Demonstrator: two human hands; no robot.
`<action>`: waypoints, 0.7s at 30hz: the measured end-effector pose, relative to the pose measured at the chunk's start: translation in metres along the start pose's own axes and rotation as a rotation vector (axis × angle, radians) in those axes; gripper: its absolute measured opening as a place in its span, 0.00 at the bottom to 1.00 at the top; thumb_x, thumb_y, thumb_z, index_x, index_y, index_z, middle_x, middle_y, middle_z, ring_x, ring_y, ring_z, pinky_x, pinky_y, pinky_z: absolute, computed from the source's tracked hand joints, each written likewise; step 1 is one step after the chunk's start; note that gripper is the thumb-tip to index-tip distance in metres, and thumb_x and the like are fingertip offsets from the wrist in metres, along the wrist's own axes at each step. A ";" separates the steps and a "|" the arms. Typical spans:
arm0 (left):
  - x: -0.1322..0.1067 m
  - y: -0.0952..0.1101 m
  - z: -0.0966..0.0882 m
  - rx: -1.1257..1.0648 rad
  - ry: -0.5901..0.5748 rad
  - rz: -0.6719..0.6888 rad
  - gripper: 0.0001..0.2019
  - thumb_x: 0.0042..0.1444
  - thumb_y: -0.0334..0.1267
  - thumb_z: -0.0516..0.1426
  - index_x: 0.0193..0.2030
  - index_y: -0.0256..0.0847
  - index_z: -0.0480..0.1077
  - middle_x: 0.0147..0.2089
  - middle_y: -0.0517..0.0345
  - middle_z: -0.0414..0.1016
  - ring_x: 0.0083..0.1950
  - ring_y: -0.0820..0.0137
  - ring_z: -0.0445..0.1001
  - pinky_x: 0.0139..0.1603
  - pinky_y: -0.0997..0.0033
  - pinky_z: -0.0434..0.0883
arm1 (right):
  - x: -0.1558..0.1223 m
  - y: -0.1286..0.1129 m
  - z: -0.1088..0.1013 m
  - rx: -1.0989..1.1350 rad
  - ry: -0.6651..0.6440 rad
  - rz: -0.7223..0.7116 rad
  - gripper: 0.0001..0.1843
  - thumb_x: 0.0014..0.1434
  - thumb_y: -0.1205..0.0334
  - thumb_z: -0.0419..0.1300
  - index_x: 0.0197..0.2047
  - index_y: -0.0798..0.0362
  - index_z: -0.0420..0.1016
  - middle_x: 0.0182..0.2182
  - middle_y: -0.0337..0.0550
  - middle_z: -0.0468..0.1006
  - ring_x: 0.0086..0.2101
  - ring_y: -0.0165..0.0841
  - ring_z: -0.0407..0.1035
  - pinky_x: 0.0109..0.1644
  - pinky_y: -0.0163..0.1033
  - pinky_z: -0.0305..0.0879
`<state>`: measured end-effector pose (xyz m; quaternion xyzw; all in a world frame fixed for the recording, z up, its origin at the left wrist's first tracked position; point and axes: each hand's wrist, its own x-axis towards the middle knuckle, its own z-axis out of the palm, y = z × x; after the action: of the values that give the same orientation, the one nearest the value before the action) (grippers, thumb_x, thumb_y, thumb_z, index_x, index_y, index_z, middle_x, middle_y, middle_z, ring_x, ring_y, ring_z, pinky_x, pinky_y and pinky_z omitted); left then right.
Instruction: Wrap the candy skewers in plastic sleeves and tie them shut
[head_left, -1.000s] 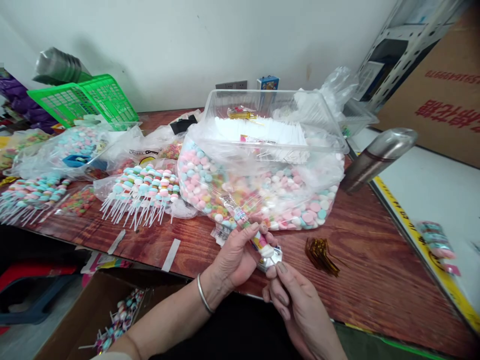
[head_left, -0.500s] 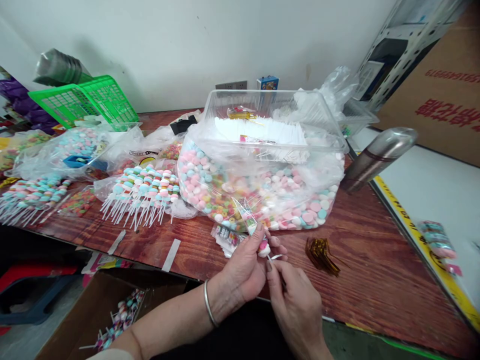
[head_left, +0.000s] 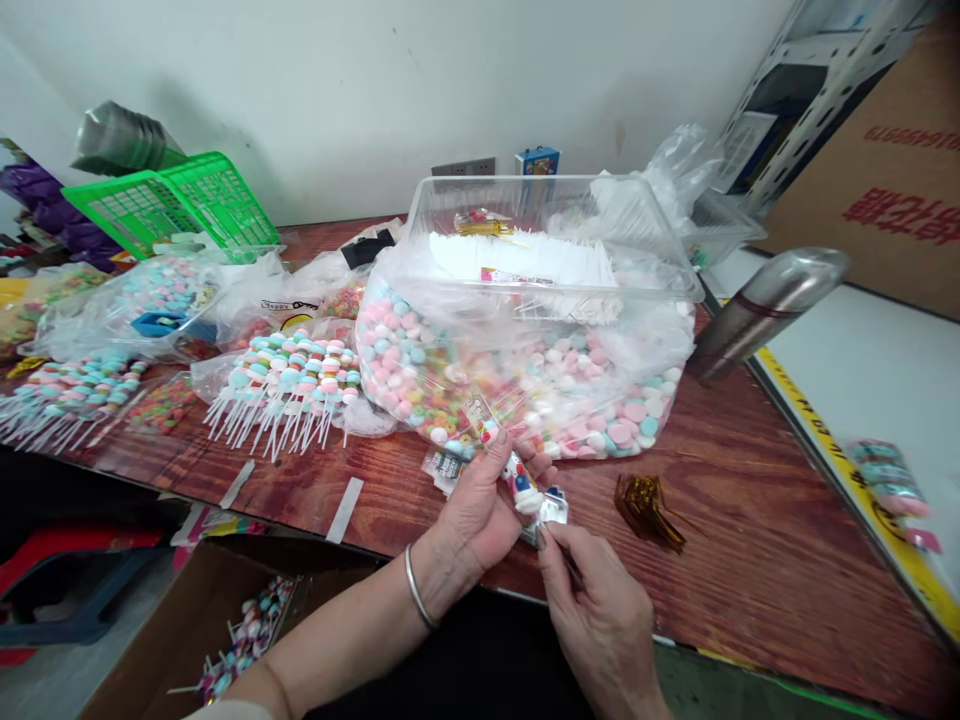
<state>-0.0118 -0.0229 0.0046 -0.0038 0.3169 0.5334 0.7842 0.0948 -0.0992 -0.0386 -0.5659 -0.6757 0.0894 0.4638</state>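
Observation:
My left hand (head_left: 476, 515), with a silver bangle at the wrist, is closed around a printed clear candy bag (head_left: 487, 425) with a marshmallow skewer (head_left: 527, 497) inside. White marshmallow shows at the lower end of the bag, between thumb and fingers. Just below, the thumb and fingers of my right hand (head_left: 604, 600) pinch the skewer's lower end; the stick itself is mostly hidden. A small stack of printed bags (head_left: 442, 468) lies on the table behind my left hand. Gold twist ties (head_left: 651, 512) lie in a bundle to the right.
A large bag of marshmallows (head_left: 619, 420) carries a clear tub (head_left: 559, 290) of white sticks. Finished marshmallow skewers (head_left: 296, 375) lie left. A steel flask (head_left: 765, 315) leans at right. Below the table edge, a cardboard box (head_left: 142, 640) holds wrapped skewers (head_left: 251, 635).
The printed bag has come down over the marshmallow skewer, so its print now covers the candy between my hands. My right hand has shifted slightly downward.

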 end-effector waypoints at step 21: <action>-0.007 -0.010 0.002 0.100 -0.078 -0.105 0.14 0.52 0.45 0.64 0.32 0.37 0.67 0.29 0.61 0.69 0.29 0.74 0.71 0.31 0.73 0.70 | 0.000 -0.001 0.007 0.927 -0.220 0.846 0.21 0.61 0.44 0.56 0.27 0.53 0.68 0.16 0.29 0.54 0.17 0.23 0.47 0.19 0.31 0.44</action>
<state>-0.0043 -0.0322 0.0061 0.0394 0.3118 0.4751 0.8219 0.0891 -0.0968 -0.0420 -0.5120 -0.3289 0.6056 0.5129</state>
